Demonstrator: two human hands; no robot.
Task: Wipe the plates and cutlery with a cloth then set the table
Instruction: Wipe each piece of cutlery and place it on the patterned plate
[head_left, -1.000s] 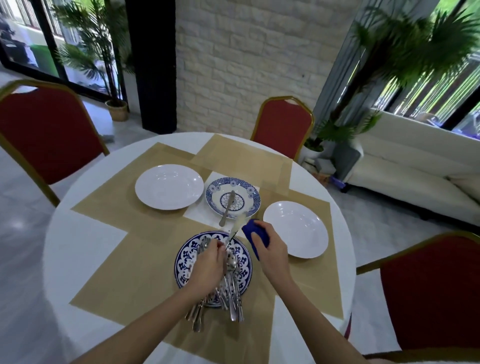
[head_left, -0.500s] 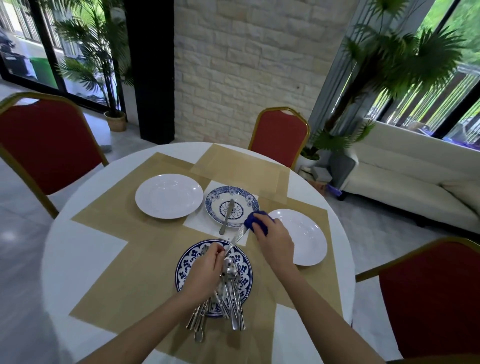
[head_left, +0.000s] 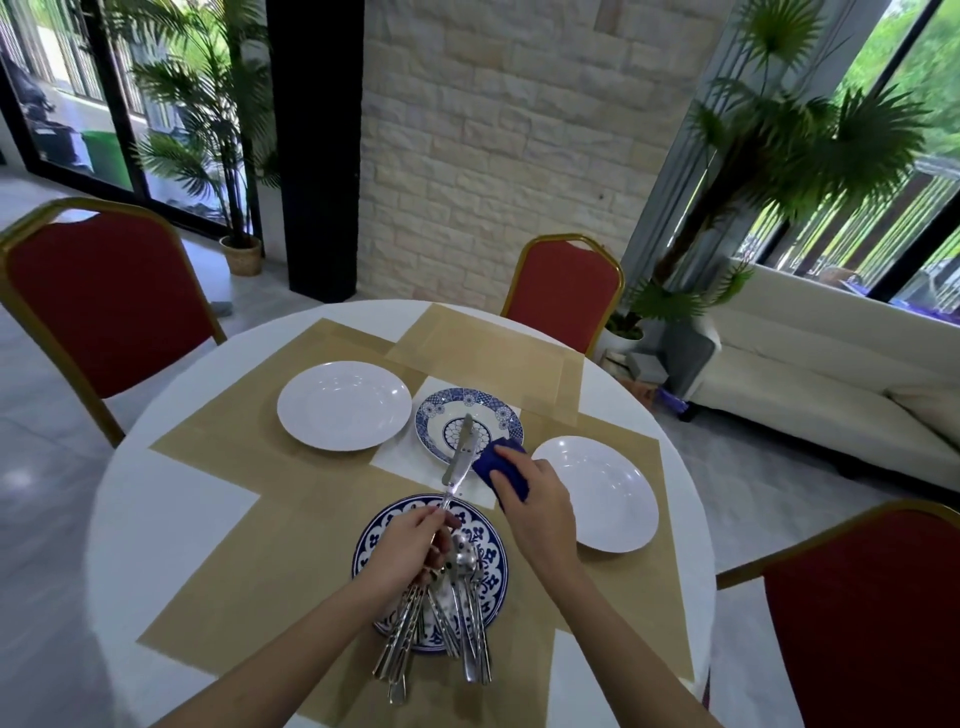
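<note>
Left hand (head_left: 410, 543) pinches handle of silver table knife (head_left: 453, 475), blade pointing away over far blue-and-white patterned plate (head_left: 491, 410). Right hand (head_left: 537, 506) grips folded blue cloth (head_left: 500, 467) just beside blade. Round white table (head_left: 171, 519) holds two patterned plates and two plain white plates (head_left: 343, 405) (head_left: 597, 493). Near patterned plate (head_left: 496, 571) carries heap of silver cutlery (head_left: 467, 623), pieces too tangled to count. Three red gold-framed chairs (head_left: 104, 301).
</note>
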